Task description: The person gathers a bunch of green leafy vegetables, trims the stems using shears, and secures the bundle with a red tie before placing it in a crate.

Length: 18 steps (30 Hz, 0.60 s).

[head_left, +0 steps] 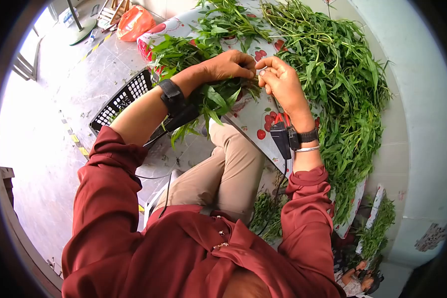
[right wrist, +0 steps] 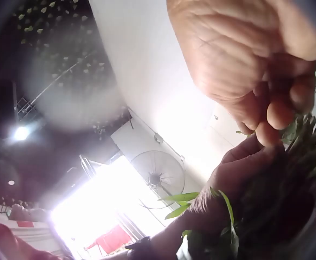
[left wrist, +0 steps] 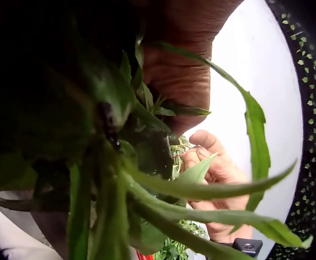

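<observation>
My left hand (head_left: 228,66) grips a bunch of long-leaved greens (head_left: 216,97) above the table's near edge. The leaves hang toward my lap, and in the left wrist view they cover much of that hand. Close against its fingertips is my right hand (head_left: 283,87), fingers curled and thumb meeting the index finger. A thin reddish strand (left wrist: 178,155) shows at the right fingertips in the left wrist view, beside the pale stems. Both hands meet at the stem end of the bunch, also seen in the right wrist view.
A large heap of greens (head_left: 347,99) covers the table's right side. More bunches (head_left: 233,20) lie at the back on the cherry-print tablecloth (head_left: 248,119). A black crate (head_left: 119,104) stands left, with an orange-red bag (head_left: 135,23) beyond. Loose greens (head_left: 268,213) lie below the table.
</observation>
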Available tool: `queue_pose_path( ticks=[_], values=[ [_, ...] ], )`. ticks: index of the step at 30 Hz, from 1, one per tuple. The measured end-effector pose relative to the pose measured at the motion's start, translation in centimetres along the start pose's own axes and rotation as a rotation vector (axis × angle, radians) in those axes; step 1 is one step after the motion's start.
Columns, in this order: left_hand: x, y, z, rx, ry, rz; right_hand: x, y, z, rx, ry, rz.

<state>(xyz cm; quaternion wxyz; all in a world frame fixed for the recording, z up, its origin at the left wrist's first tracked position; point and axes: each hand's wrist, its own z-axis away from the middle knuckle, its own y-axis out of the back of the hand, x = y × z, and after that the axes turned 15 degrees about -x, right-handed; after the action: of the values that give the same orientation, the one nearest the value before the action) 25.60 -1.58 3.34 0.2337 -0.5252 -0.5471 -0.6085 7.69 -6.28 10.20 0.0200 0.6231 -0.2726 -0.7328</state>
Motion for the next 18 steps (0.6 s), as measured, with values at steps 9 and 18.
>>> queue_pose_path(
  ticks=[9,18],
  values=[
    [0.0,-0.2,0.0,0.001,0.016,0.039,1.2,1.1,-3.1,-0.057,0.059,0.294],
    [0.9,-0.2,0.5,0.025,-0.041,0.083,0.9,1.4,-3.3,-0.080,0.047,0.080]
  ],
)
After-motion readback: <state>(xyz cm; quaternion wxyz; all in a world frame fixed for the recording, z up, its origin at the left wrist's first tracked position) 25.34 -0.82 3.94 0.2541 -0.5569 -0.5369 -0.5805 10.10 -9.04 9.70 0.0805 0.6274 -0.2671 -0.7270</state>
